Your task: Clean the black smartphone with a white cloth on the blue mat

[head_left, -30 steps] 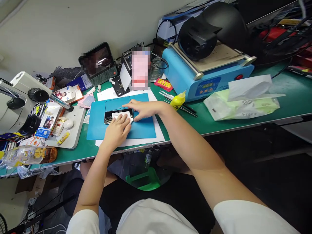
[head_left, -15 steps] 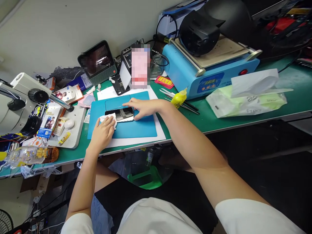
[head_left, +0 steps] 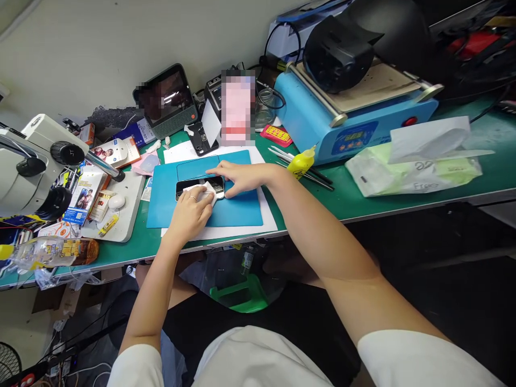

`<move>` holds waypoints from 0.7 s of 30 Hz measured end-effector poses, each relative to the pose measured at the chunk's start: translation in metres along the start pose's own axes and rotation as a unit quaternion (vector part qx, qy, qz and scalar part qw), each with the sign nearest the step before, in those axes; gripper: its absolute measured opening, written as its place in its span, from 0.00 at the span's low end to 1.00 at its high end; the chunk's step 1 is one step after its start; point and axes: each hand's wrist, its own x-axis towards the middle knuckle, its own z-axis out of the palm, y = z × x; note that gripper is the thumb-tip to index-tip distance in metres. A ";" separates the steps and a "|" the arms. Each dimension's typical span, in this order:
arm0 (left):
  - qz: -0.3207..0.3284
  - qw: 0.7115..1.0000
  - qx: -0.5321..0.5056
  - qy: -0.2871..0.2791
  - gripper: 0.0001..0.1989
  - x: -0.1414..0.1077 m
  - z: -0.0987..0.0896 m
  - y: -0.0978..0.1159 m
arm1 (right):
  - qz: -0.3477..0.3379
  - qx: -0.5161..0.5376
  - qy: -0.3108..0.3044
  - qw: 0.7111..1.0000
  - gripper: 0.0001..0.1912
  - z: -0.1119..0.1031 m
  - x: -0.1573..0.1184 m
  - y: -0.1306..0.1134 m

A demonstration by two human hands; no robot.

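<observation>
Of two hands (head_left: 192, 212) (head_left: 246, 176), the left holds one tissue (head_left: 209, 188) on one phone (head_left: 220, 186).

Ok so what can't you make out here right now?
In the head view:
- Glossy black phone: middle covered by the crumpled white tissue and the left hand.
- Upright pink rectangular panel: blurred by pixelation.
- Round black fan: cut off at the lower-left corner.
- Blue-and-white box: fine print too small.
</observation>
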 end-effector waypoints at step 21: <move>-0.131 0.989 0.012 -0.063 0.32 -0.043 -0.007 -0.018 | 0.024 0.024 -0.012 0.999 0.51 -0.004 -0.001 -0.012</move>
